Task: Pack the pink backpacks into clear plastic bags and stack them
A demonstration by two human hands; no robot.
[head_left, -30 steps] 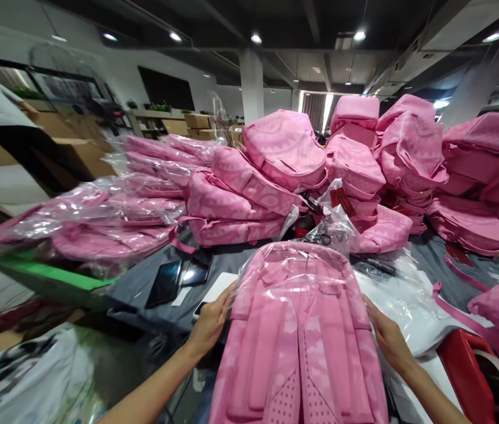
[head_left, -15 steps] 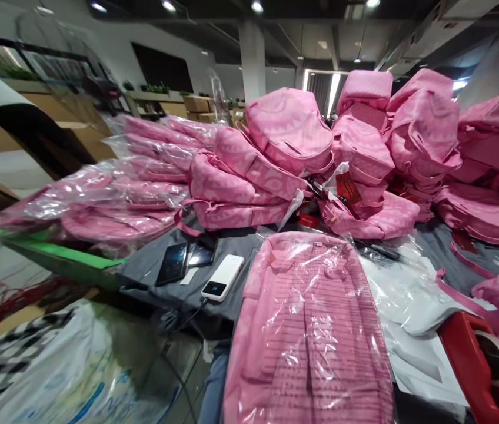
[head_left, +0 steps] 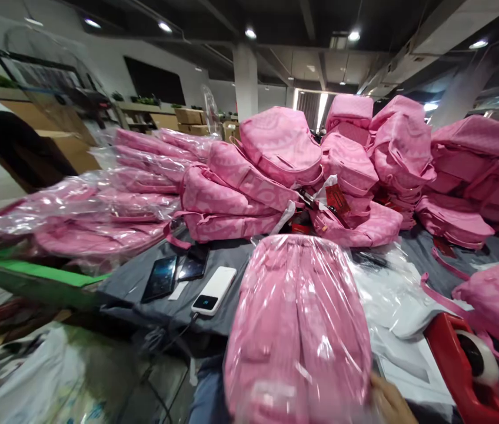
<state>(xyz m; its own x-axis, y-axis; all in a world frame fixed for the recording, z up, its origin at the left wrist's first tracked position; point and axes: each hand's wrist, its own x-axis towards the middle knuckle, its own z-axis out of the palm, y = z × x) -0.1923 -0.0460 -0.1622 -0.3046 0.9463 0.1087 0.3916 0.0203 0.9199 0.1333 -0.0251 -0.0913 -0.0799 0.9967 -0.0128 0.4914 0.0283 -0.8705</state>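
Right at the front edge of the grey-covered worktop [head_left: 121,285] sits a pink backpack [head_left: 298,318] in a clear plastic bag, straps side up, its bottom end blurry. Right hand [head_left: 391,406] is down by its lower right side, and honestly it's too smeared to tell how far open the fingers are or if they've got hold of anything. Left hand is out of view, so can't tell on those fingers either.

Just left of the backpack there's a white power bank [head_left: 216,288] with a cable plugged in, then two dark phones [head_left: 160,278]. Over on the right, a red tape dispenser [head_left: 448,347] stands near some loose clear plastic [head_left: 386,288]. Behind it all are heaps of unwrapped pink backpacks [head_left: 280,147], with plastic-wrapped ones [head_left: 108,206] piled off to the left.
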